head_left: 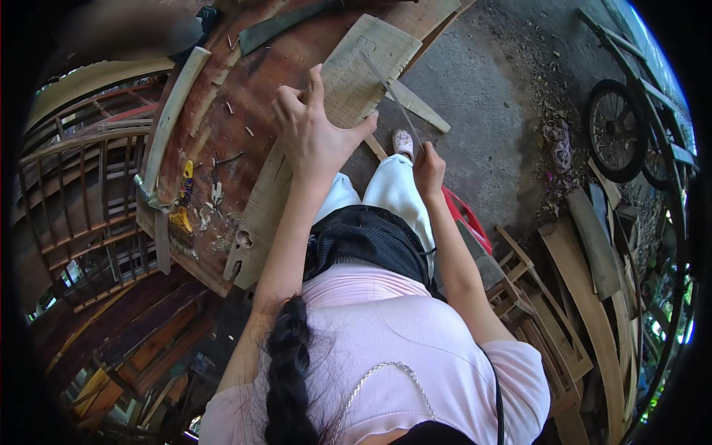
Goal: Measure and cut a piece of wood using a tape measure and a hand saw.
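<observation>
Workshop, conc floor (482, 96), red-brn table (245, 104) on L. Pale board (363, 63) sits at table's R edge, far of both hands, long axis near-L to far-R; L hand (319, 137) nearer, fingers + thumb spread at its near end, R hand (429, 170) gripping near end of thin metal blade (394, 99) angled far-L across board, contact unclear. Board looks flat, rough, w/ dark scribbles far end.

Board (352, 85) at twelve o'clock, over the edge of the workbench (248, 137) — railing (93, 230) at nine, wheel (616, 130) at two, planks (588, 300) at four.
</observation>
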Demonstrator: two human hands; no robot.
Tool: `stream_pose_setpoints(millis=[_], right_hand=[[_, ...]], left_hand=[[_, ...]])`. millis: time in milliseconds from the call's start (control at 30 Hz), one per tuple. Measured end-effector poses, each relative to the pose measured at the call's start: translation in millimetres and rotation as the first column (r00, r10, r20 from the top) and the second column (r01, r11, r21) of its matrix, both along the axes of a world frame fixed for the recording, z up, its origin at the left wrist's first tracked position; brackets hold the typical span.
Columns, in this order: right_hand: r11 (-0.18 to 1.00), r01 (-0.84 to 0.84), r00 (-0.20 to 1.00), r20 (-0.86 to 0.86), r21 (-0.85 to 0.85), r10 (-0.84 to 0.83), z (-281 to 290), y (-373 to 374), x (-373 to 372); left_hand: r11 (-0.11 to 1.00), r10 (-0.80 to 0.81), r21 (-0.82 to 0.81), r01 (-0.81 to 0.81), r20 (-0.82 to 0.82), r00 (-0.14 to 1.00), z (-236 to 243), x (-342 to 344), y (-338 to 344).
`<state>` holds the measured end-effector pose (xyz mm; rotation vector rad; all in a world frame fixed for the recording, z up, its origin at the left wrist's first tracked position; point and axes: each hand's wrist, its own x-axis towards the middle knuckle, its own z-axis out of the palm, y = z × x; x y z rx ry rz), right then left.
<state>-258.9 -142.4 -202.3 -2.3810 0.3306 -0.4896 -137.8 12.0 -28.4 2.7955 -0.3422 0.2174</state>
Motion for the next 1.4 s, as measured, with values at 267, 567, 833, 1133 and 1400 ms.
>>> stream_pose_setpoints(millis=[267, 567, 833, 1133, 1400], right_hand=[[1.000, -0.002, 0.999, 0.039, -0.001, 0.002, -6, 9, 24], [0.988, -0.016, 0.999, 0.045, 0.154, 0.010, 15, 17, 43], [0.987, -0.082, 0.984, 0.170, 0.135, 0.058, 34, 18, 61], [0.995, -0.049, 0.984, 0.174, 0.092, 0.032, 38, 14, 62], [0.973, 0.106, 0.994, -0.030, 0.205, -0.102, -16, 7, -10]], left_hand=[[1.000, -0.008, -0.014, 0.008, 0.020, 1.000, -2, 0, -1], [0.999, -0.051, -0.013, 0.051, 0.023, 0.998, -5, 0, -2], [0.998, -0.039, -0.060, 0.037, -0.030, 0.999, 0, -3, -3], [0.998, -0.062, -0.002, 0.062, -0.007, 0.998, -1, -2, -1], [0.997, -0.074, 0.024, 0.074, 0.002, 0.997, -2, -2, 2]])
